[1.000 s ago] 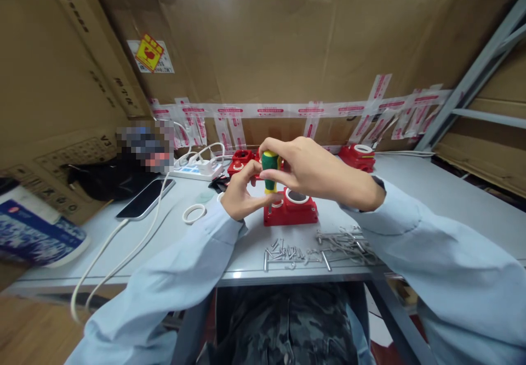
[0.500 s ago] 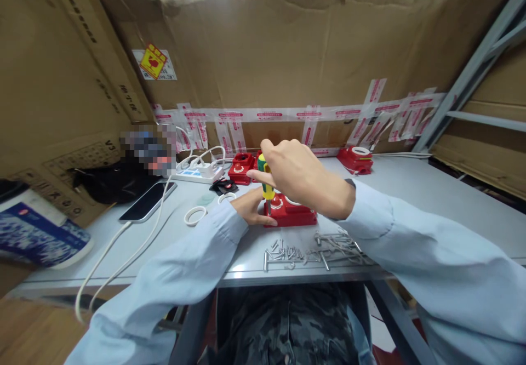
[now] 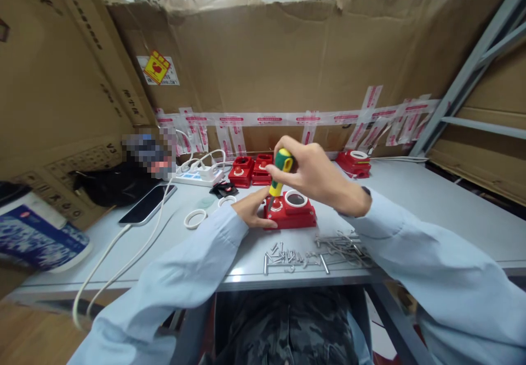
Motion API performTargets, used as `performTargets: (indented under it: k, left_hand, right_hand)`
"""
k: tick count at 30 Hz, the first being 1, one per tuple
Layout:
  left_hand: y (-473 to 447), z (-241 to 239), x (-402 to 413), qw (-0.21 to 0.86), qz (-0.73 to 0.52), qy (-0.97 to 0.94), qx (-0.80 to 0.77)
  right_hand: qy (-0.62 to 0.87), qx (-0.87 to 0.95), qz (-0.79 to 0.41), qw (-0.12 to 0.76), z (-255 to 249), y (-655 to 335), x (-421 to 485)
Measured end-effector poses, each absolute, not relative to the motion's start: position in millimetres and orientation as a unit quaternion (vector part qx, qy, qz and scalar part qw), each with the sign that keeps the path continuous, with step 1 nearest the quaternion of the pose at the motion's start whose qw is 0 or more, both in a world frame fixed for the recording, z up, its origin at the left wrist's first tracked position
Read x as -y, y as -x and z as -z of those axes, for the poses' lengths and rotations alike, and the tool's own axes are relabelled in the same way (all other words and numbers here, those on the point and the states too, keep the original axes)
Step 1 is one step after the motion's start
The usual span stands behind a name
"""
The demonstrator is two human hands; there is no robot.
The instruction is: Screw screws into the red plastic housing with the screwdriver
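In my right hand (image 3: 306, 173) is a screwdriver (image 3: 281, 170) with a green and yellow handle, leaning to the right. Its shaft points down at the left end of a red housing (image 3: 293, 220), which has a white ring around a dark round window and a smaller red knob-like part. I cannot tell whether the tip touches a screw. My left hand (image 3: 252, 209) grips the housing's left end, thumb along the front side, other fingers mostly hidden behind. Loose screws (image 3: 287, 255) and several metal pins lie in front of the housing, near the table edge.
Two more red housings (image 3: 241, 172) stand behind, another red housing (image 3: 354, 164) at the back right. White rings (image 3: 195, 218), a phone (image 3: 148, 204) with its cable, a power strip (image 3: 201, 176) and a large blue-white cup (image 3: 39, 231) are on the left. Cardboard (image 3: 263, 58) walls the back.
My right hand has shifted right and turned, and the screwdriver has gone from nearly upright to tilted right. The white-ringed window is now uncovered. My left hand stays on the housing.
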State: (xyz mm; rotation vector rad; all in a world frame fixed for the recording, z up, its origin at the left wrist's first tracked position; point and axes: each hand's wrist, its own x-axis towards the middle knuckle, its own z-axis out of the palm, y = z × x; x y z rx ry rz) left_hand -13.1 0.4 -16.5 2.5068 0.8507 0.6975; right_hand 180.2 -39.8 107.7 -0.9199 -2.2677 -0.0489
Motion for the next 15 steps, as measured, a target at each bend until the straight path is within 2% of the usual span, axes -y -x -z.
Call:
performTargets:
  k: [4, 15]
  left_hand:
    - [13.9, 17.7, 0.5, 0.189, -0.233, -0.897, -0.323]
    - [32.3, 10.6, -4.8, 0.131, -0.201, -0.902, -0.36]
  right_hand:
    - [0.342, 0.82, 0.007, 0.459, -110.5, -199.8, 51.9]
    - [0.399, 0.733, -0.006, 0.551, -88.9, -241.6, 28.2]
